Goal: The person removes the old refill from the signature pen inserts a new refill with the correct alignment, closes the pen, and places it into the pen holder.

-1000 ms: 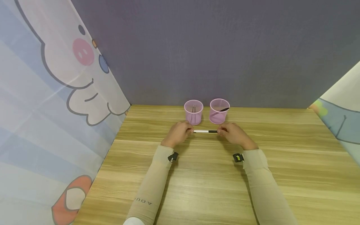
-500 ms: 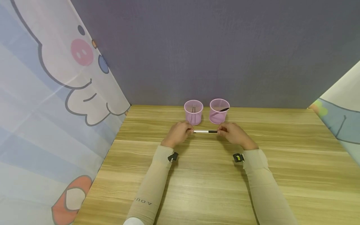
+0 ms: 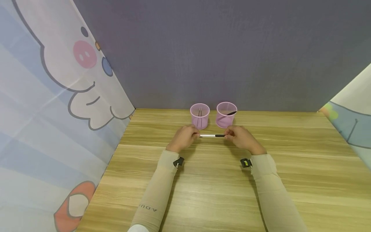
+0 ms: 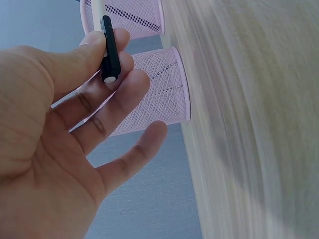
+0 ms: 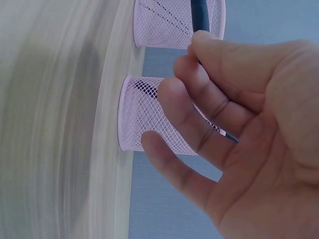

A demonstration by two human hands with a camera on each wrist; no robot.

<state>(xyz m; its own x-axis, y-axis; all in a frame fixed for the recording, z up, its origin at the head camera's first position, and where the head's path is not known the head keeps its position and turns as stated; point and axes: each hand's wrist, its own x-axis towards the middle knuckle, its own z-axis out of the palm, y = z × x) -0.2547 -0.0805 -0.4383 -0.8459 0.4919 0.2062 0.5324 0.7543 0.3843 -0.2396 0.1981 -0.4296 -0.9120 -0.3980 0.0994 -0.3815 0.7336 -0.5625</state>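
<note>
A white pen (image 3: 207, 135) with black ends is held level between both hands, just in front of two pink mesh cups. My left hand (image 3: 182, 138) pinches its left end between thumb and forefinger; in the left wrist view the black clip and white-tipped end of the pen (image 4: 110, 59) show past the thumb. My right hand (image 3: 242, 139) pinches the black right end (image 5: 200, 17), whose tip is hidden by the fingers. Behind the left hand stands the left cup (image 3: 200, 120) with thin dark sticks inside. The right cup (image 3: 224, 120) has a dark pen (image 3: 231, 113) leaning in it.
The wooden table (image 3: 214, 187) ends at a dark grey panel (image 3: 220, 54) close behind the cups. A cartoon-printed curtain (image 3: 52, 129) borders the left side, and another printed cloth (image 3: 353, 119) the right. Small black cameras (image 3: 245, 163) sit at the wrists.
</note>
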